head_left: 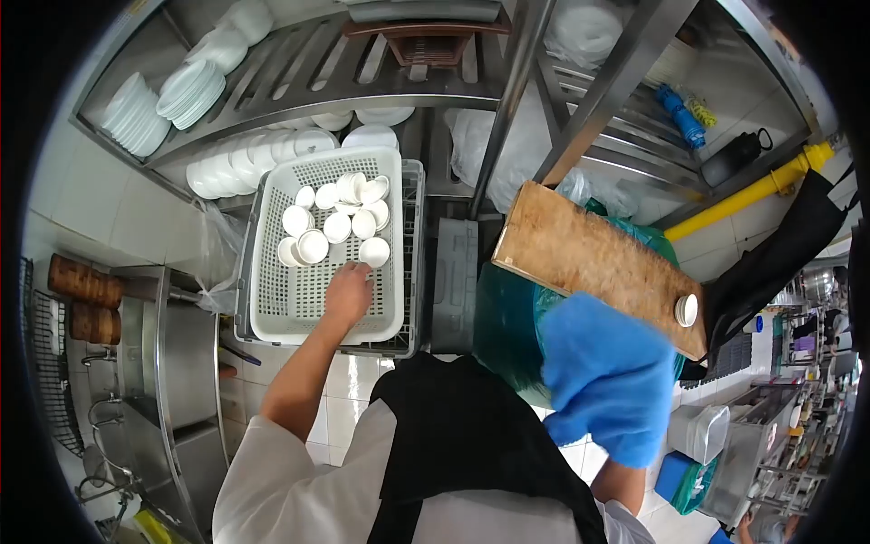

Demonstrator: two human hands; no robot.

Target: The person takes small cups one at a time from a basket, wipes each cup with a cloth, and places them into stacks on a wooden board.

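Note:
My left hand (pixel 350 292) reaches over a white perforated plastic basket (pixel 263 281), fingers stretched out, with the fingertips at the near edge of a small white cup (pixel 373 252). I cannot tell whether they grip it. Several more small white cups (pixel 337 227) lie loose in the basket, some nested together. A blue cloth (pixel 603 372) drapes over my right hand, is smeared by motion and hides the fingers. Beside the cloth, a short stack of small white cups (pixel 686 310) stands at the near right end of a wooden board (pixel 589 240).
The basket rests on a grey crate (pixel 412 272). Behind it, a metal rack (pixel 426 82) carries stacked white plates (pixel 192 93). Under the board is a green-lined bin (pixel 503 317). Steel sinks (pixel 190 399) stand at left; a yellow pipe (pixel 752 193) runs at right.

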